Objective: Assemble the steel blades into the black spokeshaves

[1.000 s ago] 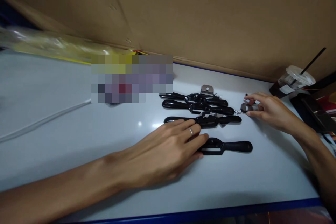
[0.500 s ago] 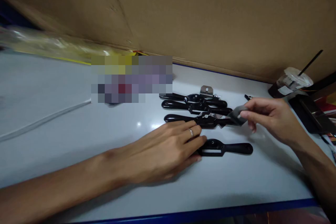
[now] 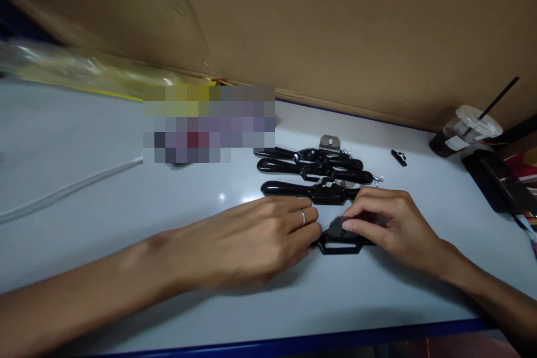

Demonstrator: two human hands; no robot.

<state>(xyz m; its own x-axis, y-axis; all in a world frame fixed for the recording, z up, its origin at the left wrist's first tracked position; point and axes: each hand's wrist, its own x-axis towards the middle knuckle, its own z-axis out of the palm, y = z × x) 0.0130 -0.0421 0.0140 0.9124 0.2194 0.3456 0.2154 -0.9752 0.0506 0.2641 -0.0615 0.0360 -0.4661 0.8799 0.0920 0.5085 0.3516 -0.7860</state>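
My left hand [image 3: 272,238], with a ring on one finger, is closed round the left handle of the nearest black tool frame [image 3: 340,249], which lies on the white table. My right hand [image 3: 390,218] pinches a dark flat plate [image 3: 336,228] between thumb and fingers, over the middle of that frame. The frame's right handle is mostly hidden under my right hand. Behind it lie three more black two-handled tools: a near one [image 3: 331,194], a middle one [image 3: 316,169] and a far one [image 3: 285,153]. A silvery slotted plate [image 3: 329,143] rests behind the far tool.
A small black part [image 3: 399,157] lies right of the tools. At the right stand a lidded drink cup [image 3: 465,128] with a straw and a dark box [image 3: 495,179]. Clear and yellow plastic [image 3: 96,72] lies back left; a pale cable [image 3: 75,187] crosses the left side.
My right hand has moved left and nearer with the dark plate, from beside the tools to over the nearest frame. The small black part now shows fully. My left hand has hardly moved.
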